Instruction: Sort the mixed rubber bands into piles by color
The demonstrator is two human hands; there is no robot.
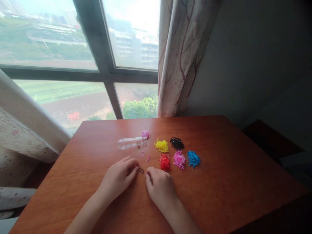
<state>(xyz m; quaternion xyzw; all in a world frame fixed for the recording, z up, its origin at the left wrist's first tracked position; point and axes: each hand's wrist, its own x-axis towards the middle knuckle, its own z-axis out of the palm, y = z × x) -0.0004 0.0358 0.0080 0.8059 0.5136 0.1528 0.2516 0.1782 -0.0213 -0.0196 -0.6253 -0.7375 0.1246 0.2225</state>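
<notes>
My left hand [119,177] rests on the wooden table [219,182] with its fingers pinched on a small dark rubber band [140,170]. My right hand [159,187] lies just to its right, fingers curled under, and what they hold, if anything, is hidden. Just beyond my hands lie small piles of rubber bands: yellow [161,145], black [176,143], red [165,162], pink [179,159] and blue [193,158]. A clear plastic tool with a pink end [133,142] lies left of the yellow pile. Two loose pink bands [145,156] sit between the tool and my hands.
The table stands against a large window [73,48] with a patterned curtain [182,55] at its right. A pale curtain [26,130] hangs by the table's left edge. A dark wall and a low dark surface [270,139] lie to the right.
</notes>
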